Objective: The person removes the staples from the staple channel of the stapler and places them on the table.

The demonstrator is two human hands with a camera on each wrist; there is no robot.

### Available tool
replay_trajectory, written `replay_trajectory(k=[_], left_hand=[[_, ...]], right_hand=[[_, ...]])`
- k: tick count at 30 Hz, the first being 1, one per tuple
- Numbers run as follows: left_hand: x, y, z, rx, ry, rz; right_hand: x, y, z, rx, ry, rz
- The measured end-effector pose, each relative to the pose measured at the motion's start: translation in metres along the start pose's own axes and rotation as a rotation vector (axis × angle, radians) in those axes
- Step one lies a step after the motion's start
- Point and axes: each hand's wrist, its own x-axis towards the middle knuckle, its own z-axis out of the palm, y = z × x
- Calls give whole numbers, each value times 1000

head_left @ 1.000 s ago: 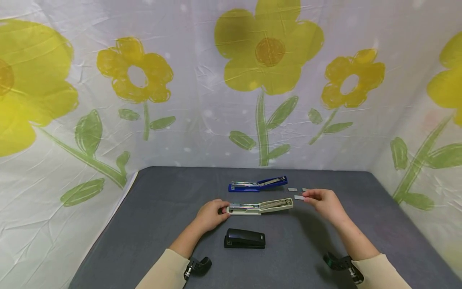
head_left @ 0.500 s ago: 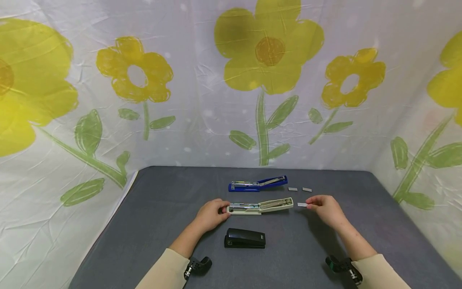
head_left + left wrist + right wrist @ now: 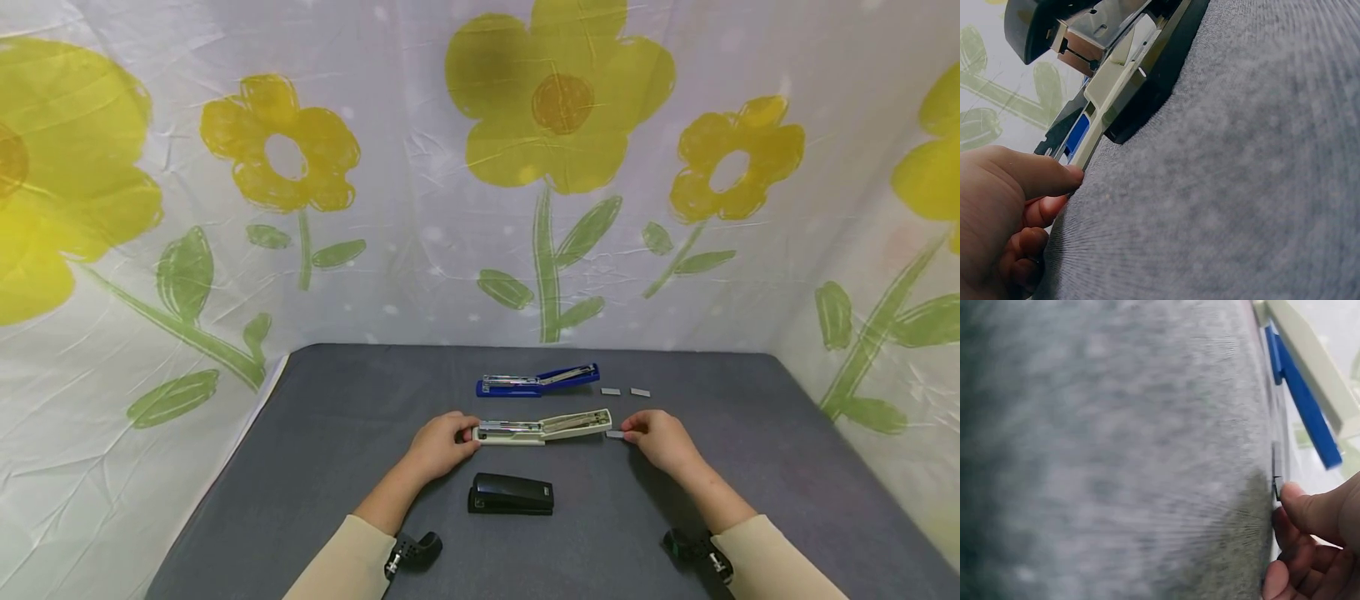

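A cream stapler point(image 3: 576, 427) lies opened out on the grey table, its metal magazine exposed. My left hand point(image 3: 441, 444) holds its left end; in the left wrist view the thumb presses the end of the cream base point(image 3: 1089, 147) with fingers curled on the other side. Just off the stapler's raised right end, my right hand point(image 3: 663, 442) pinches a small silver staple strip point(image 3: 614, 434) between thumb and fingertips. The right wrist view shows that strip point(image 3: 1277, 459) edge-on, low over the cloth. Whether it touches the cloth I cannot tell.
Behind the cream stapler lies an opened blue stapler point(image 3: 510, 388). Two more staple strips, one left point(image 3: 611, 392) and one right point(image 3: 641, 392), lie beside it. A closed black stapler point(image 3: 511, 495) sits in front. A flowered curtain point(image 3: 420, 208) rises behind the table.
My right hand has come toward me with its staple strip, away from the two lying strips, then left toward the cream stapler. The left hand stays on the stapler's end.
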Motion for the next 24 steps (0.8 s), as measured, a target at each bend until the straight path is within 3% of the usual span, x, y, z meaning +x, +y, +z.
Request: replay_trajectory(k=[10,17,24], left_hand=[[0,1,0,-3,-3,-11],[-2,3,-2,-6,-2,-6],[-1,1,-1,-5,-3,-2]], right_hand=[[1,3,2,6,-36,0],[1,-7,-18,102,-40,24],[8,-22,-37,122,11,7]])
